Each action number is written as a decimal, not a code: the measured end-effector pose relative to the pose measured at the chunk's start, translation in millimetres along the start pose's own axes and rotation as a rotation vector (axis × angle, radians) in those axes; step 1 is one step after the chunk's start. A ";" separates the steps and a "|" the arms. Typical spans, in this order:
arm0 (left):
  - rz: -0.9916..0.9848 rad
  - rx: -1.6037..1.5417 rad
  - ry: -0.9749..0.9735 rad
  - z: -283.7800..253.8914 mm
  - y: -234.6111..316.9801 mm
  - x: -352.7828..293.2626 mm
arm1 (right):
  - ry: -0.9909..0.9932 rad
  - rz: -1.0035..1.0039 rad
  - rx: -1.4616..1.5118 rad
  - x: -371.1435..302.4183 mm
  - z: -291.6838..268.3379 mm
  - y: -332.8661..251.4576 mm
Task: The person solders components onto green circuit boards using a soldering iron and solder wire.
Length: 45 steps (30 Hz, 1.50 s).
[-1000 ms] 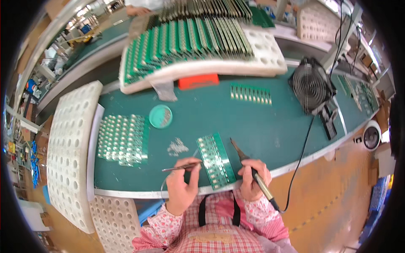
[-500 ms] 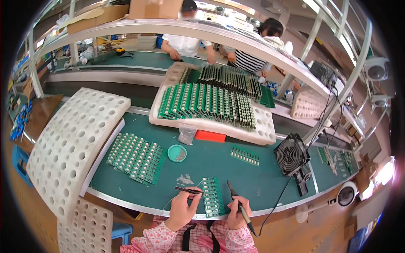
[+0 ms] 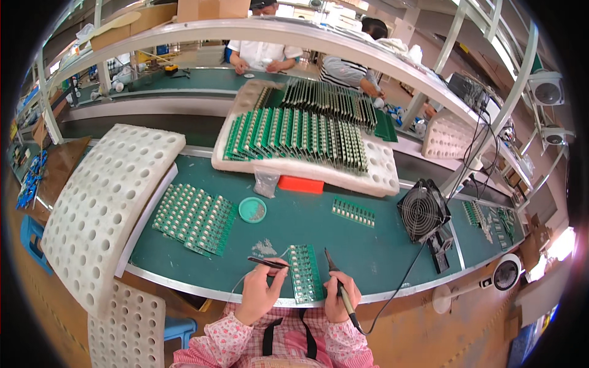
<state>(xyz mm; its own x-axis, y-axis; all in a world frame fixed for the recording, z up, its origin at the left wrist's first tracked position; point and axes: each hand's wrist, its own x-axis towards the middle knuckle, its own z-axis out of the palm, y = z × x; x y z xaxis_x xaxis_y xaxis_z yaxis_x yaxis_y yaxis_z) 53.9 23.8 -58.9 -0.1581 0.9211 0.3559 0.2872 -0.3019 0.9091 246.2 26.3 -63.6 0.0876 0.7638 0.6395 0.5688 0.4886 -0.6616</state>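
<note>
A green circuit board (image 3: 305, 274) with a column of pale parts lies upright at the table's front edge, between my hands. My left hand (image 3: 260, 293) pinches dark tweezers (image 3: 268, 262), their tips at the board's left edge. A thin wire (image 3: 239, 283) runs by that hand; whether my fingers hold it, I cannot tell. My right hand (image 3: 342, 297) is closed round a soldering iron (image 3: 345, 302), its tip raised to the right of the board and apart from it. A small heap of tiny light parts (image 3: 264, 248) sits just beyond the tweezers.
Overlapping boards (image 3: 193, 218) lie left, near a teal dish (image 3: 241, 214). A white foam block (image 3: 233, 164) bears rows of boards behind a red box (image 3: 300, 184) and plastic bag (image 3: 265, 183). Right stand another board (image 3: 353, 211) and a fan (image 3: 423, 214). Two people work across the bench.
The view has shifted slightly, so the bench appears higher. Both my hands keep their tools beside the board. Across the bench, the two people have moved their arms and heads.
</note>
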 end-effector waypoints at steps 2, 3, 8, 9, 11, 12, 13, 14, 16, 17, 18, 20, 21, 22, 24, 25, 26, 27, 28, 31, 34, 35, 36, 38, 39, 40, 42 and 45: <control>-0.027 -0.036 -0.005 1.1 -0.9 1.0 | -0.003 0.005 0.006 0.9 1.2 0.3; -0.036 -0.041 -0.010 1.0 -1.2 1.9 | -0.005 -0.003 0.007 0.7 2.4 1.3; -0.032 -0.035 -0.025 1.3 -4.5 1.1 | -0.034 -0.065 -0.042 1.3 1.5 -0.6; -0.060 -0.031 -0.041 0.2 -1.5 -0.5 | -0.041 -0.060 -0.045 0.5 -0.1 -4.1; -0.077 -0.023 -0.053 1.5 1.9 -0.4 | -0.049 -0.074 -0.069 2.0 -1.0 -3.1; -0.084 -0.037 -0.074 0.0 5.2 -2.8 | -0.046 -0.078 -0.069 0.4 -2.5 -4.2; -0.070 -0.038 -0.071 0.1 4.3 -3.9 | -0.049 -0.082 -0.060 -0.1 -3.1 -4.9; -0.057 -0.040 -0.069 0.3 3.2 -3.4 | -0.053 -0.086 -0.052 1.0 -2.2 -4.4; -0.018 -0.028 -0.048 -0.9 4.7 -3.0 | -0.063 -0.076 -0.068 0.5 -2.2 -4.9; 0.023 -0.012 -0.025 -1.6 4.7 -3.4 | -0.074 -0.082 -0.074 0.6 -1.8 -5.8; 0.022 -0.014 -0.018 -1.4 3.8 -2.2 | -0.086 -0.095 -0.076 3.6 -0.3 -5.3; 0.001 -0.027 -0.020 -1.3 1.1 -2.7 | -0.100 -0.106 -0.085 3.9 2.7 -3.3; 0.009 -0.028 -0.008 -0.5 1.5 -2.7 | -0.102 -0.121 -0.093 5.2 2.1 -3.3; 0.011 -0.038 -0.013 0.8 0.9 -3.4 | -0.102 -0.135 -0.088 5.5 0.5 -4.2; 0.015 -0.046 -0.014 1.2 -0.4 -3.8 | -0.102 -0.111 -0.096 2.7 -1.0 -6.1; 0.014 -0.045 -0.019 0.8 -1.6 -3.5 | -0.111 -0.094 -0.108 2.2 -0.7 -5.2; 0.014 -0.044 -0.026 0.5 -2.7 -2.7 | -0.110 -0.097 -0.105 3.6 1.3 -6.0; 0.018 -0.038 -0.025 1.0 -4.1 -3.1 | -0.104 -0.089 -0.096 3.9 1.7 -7.3; 0.016 -0.036 -0.024 1.1 -4.7 -2.7 | -0.097 -0.081 -0.088 4.2 2.2 -8.0; 0.032 -0.019 -0.016 2.0 -3.3 -2.0 | -0.095 -0.105 -0.118 4.5 0.5 -4.5; 0.062 0.006 -0.045 2.6 -3.6 -2.5 | -0.106 -0.128 -0.149 7.1 -2.0 -10.9; 0.061 0.017 -0.044 3.1 -5.7 -3.7 | -0.105 -0.124 -0.149 7.4 -1.7 -10.8; 0.060 0.028 -0.043 3.4 -7.1 -3.7 | -0.104 -0.135 -0.148 8.7 -1.1 -10.2; 0.035 0.000 -0.044 2.1 -3.9 -4.8 | -0.104 -0.146 -0.148 8.9 0.1 -10.9; 0.009 -0.028 -0.040 2.4 -2.8 -5.5 | -0.110 -0.149 -0.151 9.1 -0.8 -12.2; 0.005 -0.032 -0.039 2.5 -3.4 -4.9 | -0.116 -0.153 -0.154 9.3 -1.1 -12.9; 0.063 0.020 -0.061 2.0 -4.3 -3.7 | -0.124 -0.141 -0.166 8.6 -1.4 -12.9; 0.032 -0.012 -0.054 0.0 -1.4 -3.4 | -0.134 -0.137 -0.180 9.7 -0.9 -14.4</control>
<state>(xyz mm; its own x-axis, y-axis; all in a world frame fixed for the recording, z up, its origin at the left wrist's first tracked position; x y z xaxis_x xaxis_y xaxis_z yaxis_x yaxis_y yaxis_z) 54.1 21.1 -61.4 -0.0982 0.9226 0.3730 0.2802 -0.3340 0.9000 239.6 26.3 -47.6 -0.1026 0.7509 0.6524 0.7054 0.5173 -0.4845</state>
